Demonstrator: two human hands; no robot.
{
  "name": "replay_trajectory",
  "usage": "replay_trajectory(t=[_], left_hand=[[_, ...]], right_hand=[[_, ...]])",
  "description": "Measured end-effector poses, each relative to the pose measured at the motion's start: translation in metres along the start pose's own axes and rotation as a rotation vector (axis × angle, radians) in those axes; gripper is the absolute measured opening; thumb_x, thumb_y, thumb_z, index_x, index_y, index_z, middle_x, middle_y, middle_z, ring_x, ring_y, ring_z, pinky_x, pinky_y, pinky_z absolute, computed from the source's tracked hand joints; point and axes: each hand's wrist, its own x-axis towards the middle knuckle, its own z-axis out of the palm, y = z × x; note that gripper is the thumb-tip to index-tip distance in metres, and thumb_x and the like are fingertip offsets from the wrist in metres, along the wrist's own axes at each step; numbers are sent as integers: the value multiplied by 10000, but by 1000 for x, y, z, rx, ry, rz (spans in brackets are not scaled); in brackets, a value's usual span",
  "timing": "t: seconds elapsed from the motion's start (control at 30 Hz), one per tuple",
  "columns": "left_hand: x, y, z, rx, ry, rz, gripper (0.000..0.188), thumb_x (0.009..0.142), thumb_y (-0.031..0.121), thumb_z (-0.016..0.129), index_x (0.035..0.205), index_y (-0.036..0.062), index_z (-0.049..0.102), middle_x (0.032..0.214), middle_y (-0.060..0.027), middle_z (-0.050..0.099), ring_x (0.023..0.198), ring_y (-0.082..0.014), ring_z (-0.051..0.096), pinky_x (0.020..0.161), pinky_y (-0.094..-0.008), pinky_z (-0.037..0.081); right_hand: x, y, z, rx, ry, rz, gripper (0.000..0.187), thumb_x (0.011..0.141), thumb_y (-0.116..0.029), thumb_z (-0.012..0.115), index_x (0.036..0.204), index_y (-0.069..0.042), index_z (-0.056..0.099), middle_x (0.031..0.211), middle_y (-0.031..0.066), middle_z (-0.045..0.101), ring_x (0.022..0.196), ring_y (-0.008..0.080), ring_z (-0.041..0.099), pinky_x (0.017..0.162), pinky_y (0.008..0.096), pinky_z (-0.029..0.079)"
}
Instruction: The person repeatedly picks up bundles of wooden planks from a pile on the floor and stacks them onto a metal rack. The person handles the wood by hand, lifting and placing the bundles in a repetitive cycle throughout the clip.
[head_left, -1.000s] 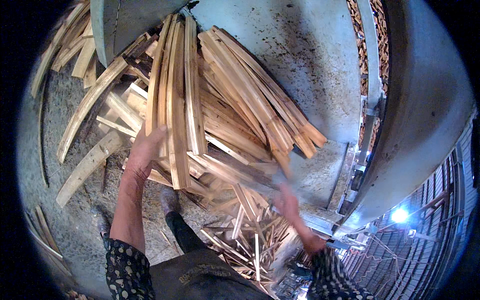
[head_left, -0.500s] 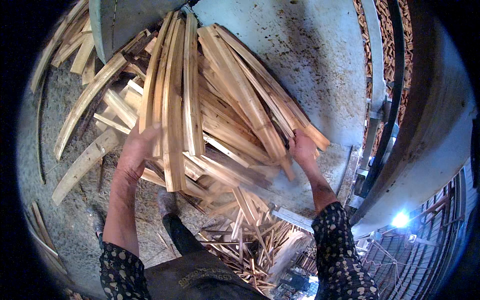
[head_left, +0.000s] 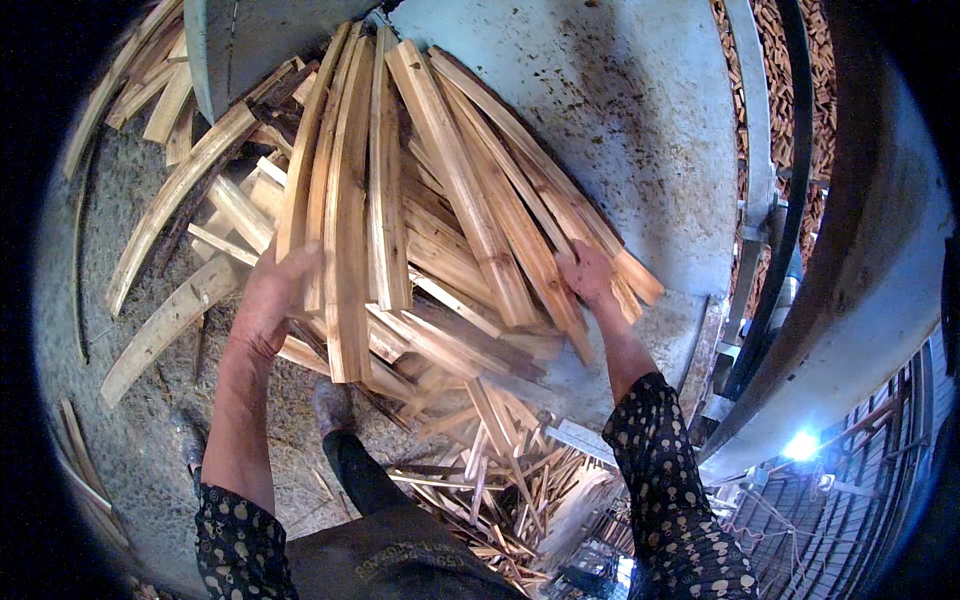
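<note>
Nearest us, loose offcuts (head_left: pixel 500 480) litter the floor by our foot. Our left hand (head_left: pixel 268 300) cups the bundle's edge, fingers spread open; our right hand (head_left: pixel 590 275) presses flat on the far slats, not clamped. The wooden slats (head_left: pixel 400 200) lie heaped on the grey metal table (head_left: pixel 640 130); we judge squeezing both sides evenly best. Beyond, a curved metal rail (head_left: pixel 790 200).
</note>
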Motion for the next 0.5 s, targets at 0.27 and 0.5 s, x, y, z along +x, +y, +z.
replay_trajectory(t=[0.27, 0.5], left_hand=[[2, 0, 1, -25, -5, -18, 569, 807, 282, 573, 1259, 7, 362, 1132, -101, 503, 1035, -188, 481, 892, -320, 378], [8, -7, -7, -3, 24, -75, 509, 833, 244, 550, 1245, -2, 378, 1074, -99, 524, 985, -190, 491, 880, -321, 377]], right_hand=[[-13, -28, -33, 145, -156, 79, 469, 716, -441, 571, 882, -3, 585, 813, 213, 592, 784, 371, 561, 724, 452, 440], [-206, -73, -39, 479, -471, 244, 339, 803, -300, 533, 949, 6, 540, 826, 221, 577, 759, 369, 552, 675, 415, 438]])
